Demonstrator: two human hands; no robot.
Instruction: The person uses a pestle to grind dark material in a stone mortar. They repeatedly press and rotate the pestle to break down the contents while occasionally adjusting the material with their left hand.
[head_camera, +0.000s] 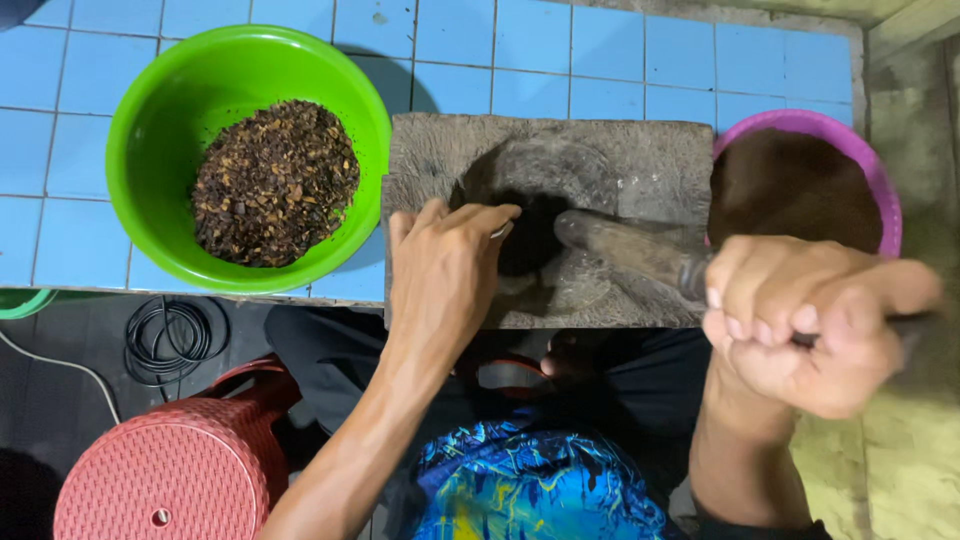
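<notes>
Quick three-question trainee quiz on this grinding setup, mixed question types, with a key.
1. True or false: the right hand holds the pestle.
2. Which bowl holds coarse dark bits: A green bowl, B purple bowl?
3. Where do the left hand fingertips rest?

Key: 1 true; 2 A; 3 at the hollow of the stone mortar, on the dark material.

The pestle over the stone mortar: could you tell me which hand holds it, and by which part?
The right hand grips the pestle by its upper handle end, fingers wrapped round it. The left hand reaches into the mortar; whether it holds anything cannot be told.
</notes>
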